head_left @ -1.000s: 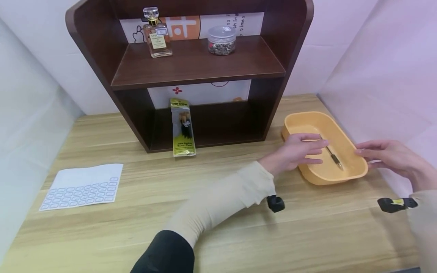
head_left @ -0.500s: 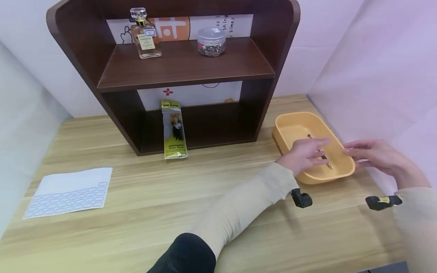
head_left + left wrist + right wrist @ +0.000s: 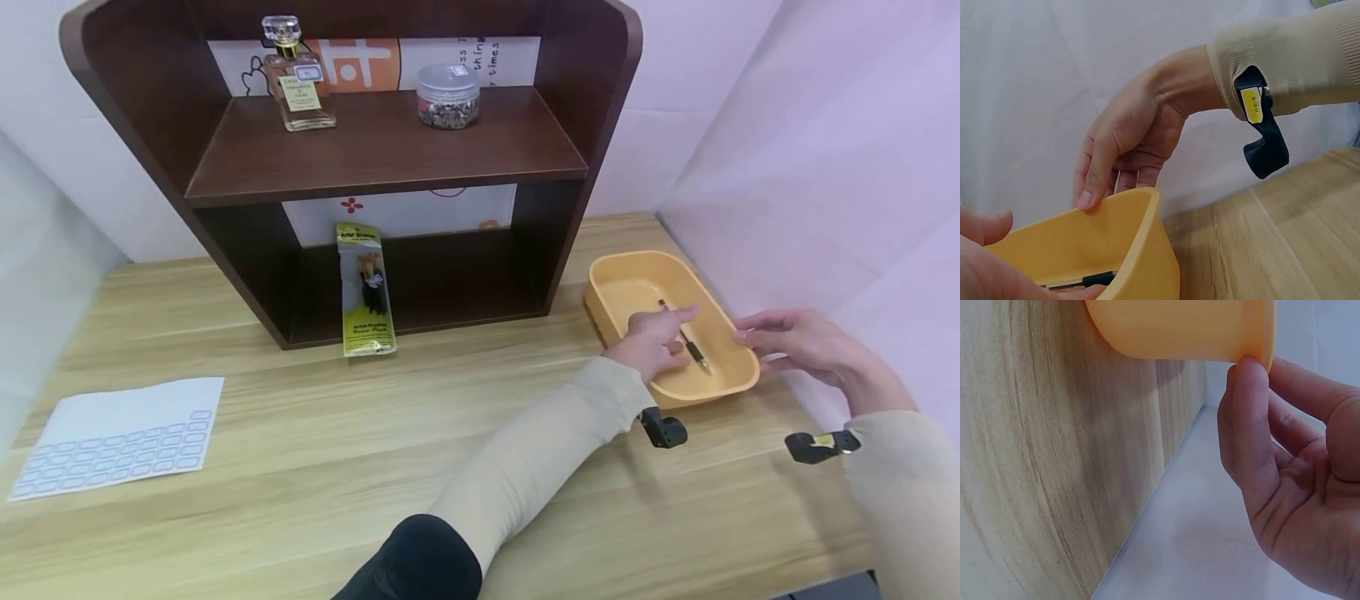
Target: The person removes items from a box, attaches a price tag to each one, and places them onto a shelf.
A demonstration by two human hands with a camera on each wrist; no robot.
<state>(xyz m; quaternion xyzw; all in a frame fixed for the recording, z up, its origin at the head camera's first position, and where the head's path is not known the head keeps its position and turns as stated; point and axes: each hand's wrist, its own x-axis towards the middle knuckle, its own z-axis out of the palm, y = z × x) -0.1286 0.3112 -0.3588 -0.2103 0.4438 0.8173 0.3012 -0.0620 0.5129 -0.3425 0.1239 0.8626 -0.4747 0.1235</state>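
A yellow-orange plastic tray (image 3: 637,271) stands on the table at the right, with a pen (image 3: 693,350) lying inside it. My right hand (image 3: 817,350) pinches the tray's right rim, thumb over the edge and fingers outside, as the right wrist view shows of the hand (image 3: 1297,462). My left hand (image 3: 651,346) reaches over the tray's left wall into it. In the left wrist view, this hand's thumb and a finger (image 3: 1079,292) are spread apart, the finger right beside the pen (image 3: 1097,279). Its other fingers are partly hidden.
A dark brown shelf (image 3: 390,179) holds a perfume bottle (image 3: 302,92), a clear lidded jar (image 3: 448,100) and a leaning pack of artist brushes (image 3: 366,287). A label sheet (image 3: 123,437) lies at the left. White sheeting (image 3: 840,167) borders the table at the right.
My left hand has moved from above the tray down into it, near the pen. The right hand stays on the rim. The whole head view has shifted, so things appear further left.
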